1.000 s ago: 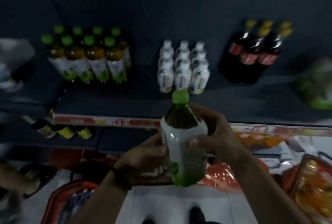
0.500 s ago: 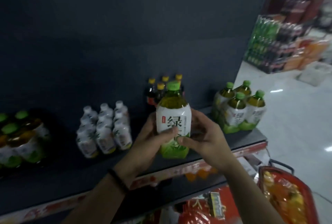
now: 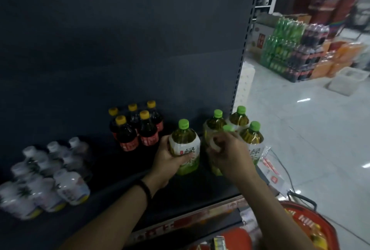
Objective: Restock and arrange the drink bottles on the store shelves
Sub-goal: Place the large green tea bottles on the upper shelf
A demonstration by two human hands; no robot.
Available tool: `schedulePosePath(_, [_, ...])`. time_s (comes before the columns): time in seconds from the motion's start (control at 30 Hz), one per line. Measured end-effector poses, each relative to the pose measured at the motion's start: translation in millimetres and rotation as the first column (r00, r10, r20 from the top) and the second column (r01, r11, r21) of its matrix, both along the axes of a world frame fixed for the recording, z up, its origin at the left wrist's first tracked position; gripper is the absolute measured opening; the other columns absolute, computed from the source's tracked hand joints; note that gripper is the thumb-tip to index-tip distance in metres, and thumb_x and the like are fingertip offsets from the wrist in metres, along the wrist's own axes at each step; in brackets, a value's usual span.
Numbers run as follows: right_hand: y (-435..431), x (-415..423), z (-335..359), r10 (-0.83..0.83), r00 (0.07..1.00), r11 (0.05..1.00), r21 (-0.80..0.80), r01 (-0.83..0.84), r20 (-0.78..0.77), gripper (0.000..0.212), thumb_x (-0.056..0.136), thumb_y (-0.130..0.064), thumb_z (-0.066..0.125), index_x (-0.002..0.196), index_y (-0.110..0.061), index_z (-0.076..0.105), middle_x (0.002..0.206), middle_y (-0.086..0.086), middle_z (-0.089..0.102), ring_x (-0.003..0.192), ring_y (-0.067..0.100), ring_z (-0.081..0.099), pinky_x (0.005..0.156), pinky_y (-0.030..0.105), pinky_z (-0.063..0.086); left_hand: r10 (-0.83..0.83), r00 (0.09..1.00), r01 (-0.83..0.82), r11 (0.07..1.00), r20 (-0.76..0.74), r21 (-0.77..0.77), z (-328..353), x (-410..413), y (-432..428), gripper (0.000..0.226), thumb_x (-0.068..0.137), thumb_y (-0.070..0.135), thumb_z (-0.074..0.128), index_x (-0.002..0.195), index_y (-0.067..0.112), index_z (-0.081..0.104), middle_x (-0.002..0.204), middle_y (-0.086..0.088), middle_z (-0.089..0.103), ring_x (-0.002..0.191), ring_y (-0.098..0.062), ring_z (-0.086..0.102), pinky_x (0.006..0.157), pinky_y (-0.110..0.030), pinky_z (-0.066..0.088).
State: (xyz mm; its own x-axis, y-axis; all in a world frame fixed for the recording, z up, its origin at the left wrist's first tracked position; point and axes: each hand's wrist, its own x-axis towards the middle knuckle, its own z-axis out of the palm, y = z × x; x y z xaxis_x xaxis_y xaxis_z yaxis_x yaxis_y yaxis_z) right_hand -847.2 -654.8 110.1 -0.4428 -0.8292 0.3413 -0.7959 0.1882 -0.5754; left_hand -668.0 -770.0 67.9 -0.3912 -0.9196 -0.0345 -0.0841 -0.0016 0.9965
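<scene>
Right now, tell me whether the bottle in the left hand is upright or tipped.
Upright: the bottle has its green cap on top and base lowest, gripped by the left hand.

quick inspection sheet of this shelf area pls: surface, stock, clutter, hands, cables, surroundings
surface: dark shelf with a red price strip along its front edge.
job's things: green tea bottle upright, left of the green tea group at the shelf's right end; yellow-capped dark bottles further left; white bottles at far left, blurred.
clutter: red basket at lower right.
grippers: left hand grips the green tea bottle; right hand grips a bottle in the green tea group.
cables: thin dark line beside the shelf's right end; cannot tell if it is a cable.
surroundings: stacked drink packs and a white crate on the pale floor.
</scene>
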Motion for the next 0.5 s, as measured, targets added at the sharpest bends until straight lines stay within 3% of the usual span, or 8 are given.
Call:
schedulePosePath(0.17, [4.9,-7.5,-18.2,-0.208,0.978,0.977,-0.054,0.207,-0.009,0.080,0.077,-0.043,0.089,0.142,-0.028,0.046,0.134,0.007,0.046,0.099,0.024,0.063,0.067,0.039,0.063,-0.010,0.999,0.010,1.000,0.043,-0.017,-32.0,-15.6,-23.2,0.084,0.061,0.016,0.095,0.131,0.025,0.051,0.128,-0.002,0.068,0.118,-0.022,0.069,0.101,-0.055,0.058])
schedulePosePath(0.27, [-0.2,-6.6,-27.8,-0.254,0.967,0.966,0.046,0.255,-0.027,0.104,0.071,-0.051,0.090,0.155,-0.034,0.031,0.139,0.008,0.041,0.100,0.027,0.064,0.066,0.045,0.065,-0.045,0.997,0.047,0.999,0.056,-0.021,-41.8,-19.2,-37.2,0.085,0.065,0.011,0.096,0.136,0.024,0.051,0.131,-0.002,0.068,0.120,-0.020,0.068,0.102,-0.052,0.059])
schedulePosePath(0.5, [-5.2,-9.4,-27.4,-0.244,0.968,0.966,0.067,0.248,-0.058,0.102,0.076,-0.052,0.085,0.157,-0.034,0.025,0.135,0.000,0.050,0.098,0.023,0.066,0.064,0.039,0.063,-0.094,0.990,0.099,0.994,0.101,-0.047,-41.0,-31.8,-58.6,0.086,0.072,0.001,0.093,0.143,0.018,0.046,0.133,0.000,0.065,0.123,-0.017,0.066,0.105,-0.051,0.057])
